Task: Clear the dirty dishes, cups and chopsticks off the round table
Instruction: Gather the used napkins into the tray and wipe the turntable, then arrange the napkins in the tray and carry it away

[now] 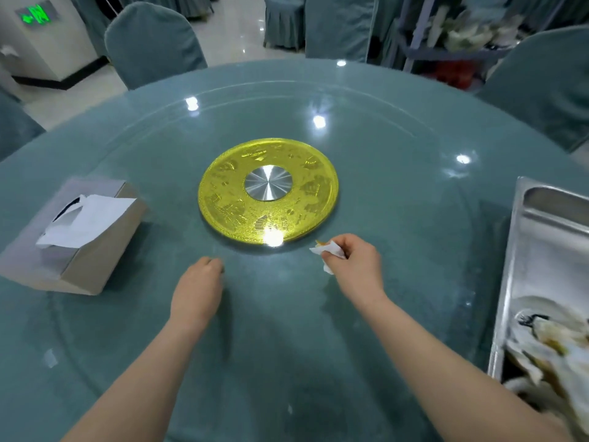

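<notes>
A round glass-topped bench (398, 218) with a gold disc (223, 199) at its centre. Just below the disc, the right hand (357, 266) pinches a crumpled napkin (328, 253). The left hand (197, 288), fingers curled, holds nothing. A metal tray (541, 250) of dirty dishes (548, 352) sits far right of the disc; a tissue box (73, 237) left.

Glossy glass top (382, 193) over teal cloth; embossed gold disc (223, 199) with brushed-metal hub (268, 182); shiny steel tray (522, 250); matt cardboard tissue box (95, 260); chair covers (153, 39) probably fabric.
</notes>
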`<state>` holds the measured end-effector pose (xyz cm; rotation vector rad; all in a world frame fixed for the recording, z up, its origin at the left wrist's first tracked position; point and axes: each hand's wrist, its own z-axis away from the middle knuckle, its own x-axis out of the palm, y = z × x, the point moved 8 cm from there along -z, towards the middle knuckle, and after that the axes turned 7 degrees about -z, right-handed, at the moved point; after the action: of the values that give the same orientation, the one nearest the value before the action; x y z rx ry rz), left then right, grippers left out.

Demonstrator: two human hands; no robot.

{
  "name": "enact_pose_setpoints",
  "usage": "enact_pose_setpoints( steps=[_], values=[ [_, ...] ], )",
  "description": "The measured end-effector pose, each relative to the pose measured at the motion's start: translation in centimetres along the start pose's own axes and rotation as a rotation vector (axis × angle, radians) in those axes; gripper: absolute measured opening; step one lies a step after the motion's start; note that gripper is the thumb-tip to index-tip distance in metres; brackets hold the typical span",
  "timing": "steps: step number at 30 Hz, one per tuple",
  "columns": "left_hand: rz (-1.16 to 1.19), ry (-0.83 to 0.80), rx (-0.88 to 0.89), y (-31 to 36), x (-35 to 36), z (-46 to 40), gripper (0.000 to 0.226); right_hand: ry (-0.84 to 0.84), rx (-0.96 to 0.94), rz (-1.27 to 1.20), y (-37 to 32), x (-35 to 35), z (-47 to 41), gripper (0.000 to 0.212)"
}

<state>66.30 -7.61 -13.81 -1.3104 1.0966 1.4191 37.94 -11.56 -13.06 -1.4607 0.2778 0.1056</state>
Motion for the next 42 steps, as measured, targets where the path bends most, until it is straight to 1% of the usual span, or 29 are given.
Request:
enact_pose_setpoints(
  steps=[4, 9, 13, 15, 17, 19, 23, 26, 31, 34, 38, 42],
  values=[
    [0.123, -0.002, -0.022, 2.1, -0.6, 1.5, 0.013, 0.026, 0.01, -0.016, -0.1, -1.8, 0.7, 0.022],
    [0.366, 0.012, -0.048, 6.5, -1.1, 6.4, 0.009, 0.079, 0.073, -0.097, 0.3, -4.5, 3.8, 0.021],
    [0.526, -0.047, -0.09, 9.2, -1.1, 11.0, 0.006, 0.141, 0.119, -0.173, 1.0, -7.4, 7.7, 0.018],
    [0.559, -0.078, -0.074, 10.6, -1.6, 13.0, 0.005, 0.175, 0.132, -0.201, 1.2, -9.1, 9.6, 0.019],
    [0.574, -0.08, -0.042, 12.1, -2.9, 14.9, 0.005, 0.211, 0.134, -0.221, 1.0, -11.4, 11.7, 0.02],
    [0.593, -0.075, -0.017, 13.6, -4.1, 16.4, 0.005, 0.24, 0.13, -0.234, 1.0, -13.7, 13.7, 0.017],
    [0.632, -0.089, 0.054, 18.2, -5.9, 19.4, 0.005, 0.346, 0.103, -0.252, 1.3, -20.2, 17.7, 0.015],
    [0.645, -0.156, 0.12, 22.5, -6.0, 21.5, 0.008, 0.413, 0.093, -0.243, 2.2, -25.0, 20.2, 0.018],
    [0.684, -0.252, 0.214, 29.6, -5.3, 24.9, 0.014, 0.562, 0.157, -0.26, 5.3, -32.6, 23.5, 0.015],
    [0.711, -0.296, 0.199, 32.4, -4.6, 26.1, 0.016, 0.599, 0.188, -0.294, 7.0, -35.5, 24.8, 0.016],
    [0.761, -0.302, 0.187, 35.7, -4.1, 27.3, 0.022, 0.626, 0.215, -0.276, 8.7, -39.0, 25.7, 0.018],
    [0.873, -0.321, 0.15, 38.7, -4.2, 27.7, 0.025, 0.609, 0.202, -0.275, 8.5, -41.2, 24.3, 0.016]
  ],
)
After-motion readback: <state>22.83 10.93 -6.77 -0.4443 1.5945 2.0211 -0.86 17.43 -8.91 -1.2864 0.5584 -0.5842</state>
